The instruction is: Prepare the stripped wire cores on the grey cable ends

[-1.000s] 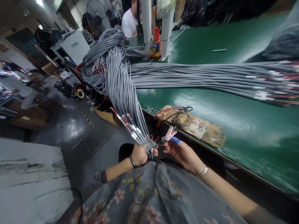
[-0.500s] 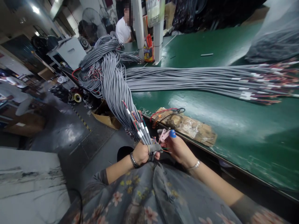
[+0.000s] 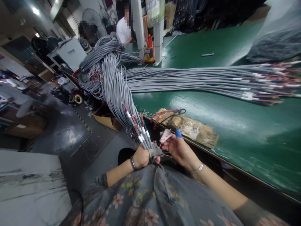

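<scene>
My left hand [image 3: 143, 155] is closed around several grey cables [image 3: 146, 138] with white bands and bared coloured wires at their upper ends. A grey cover wraps its thumb. Thin orange and green wires [image 3: 167, 154] stick out to the right of that thumb. Beside them is my right hand [image 3: 180, 150], its blue-wrapped thumb raised apart from the fingers. A blurred pale pink piece [image 3: 166, 136] shows at its index finger; whether it is a wrap or a small tool I cannot tell. An orange wire end reaches up to this pink piece.
A thick grey cable bundle [image 3: 117, 84] hangs over the edge of the green table [image 3: 246, 125]. More cables [image 3: 188, 80] lie across it. A worn wooden board [image 3: 192, 127] with red and black leads sits at the near edge. A person in white [image 3: 123, 30] is behind.
My right thumb has lifted away from the pink piece, and the right hand has shifted slightly right. My left hand keeps its hold on the cables.
</scene>
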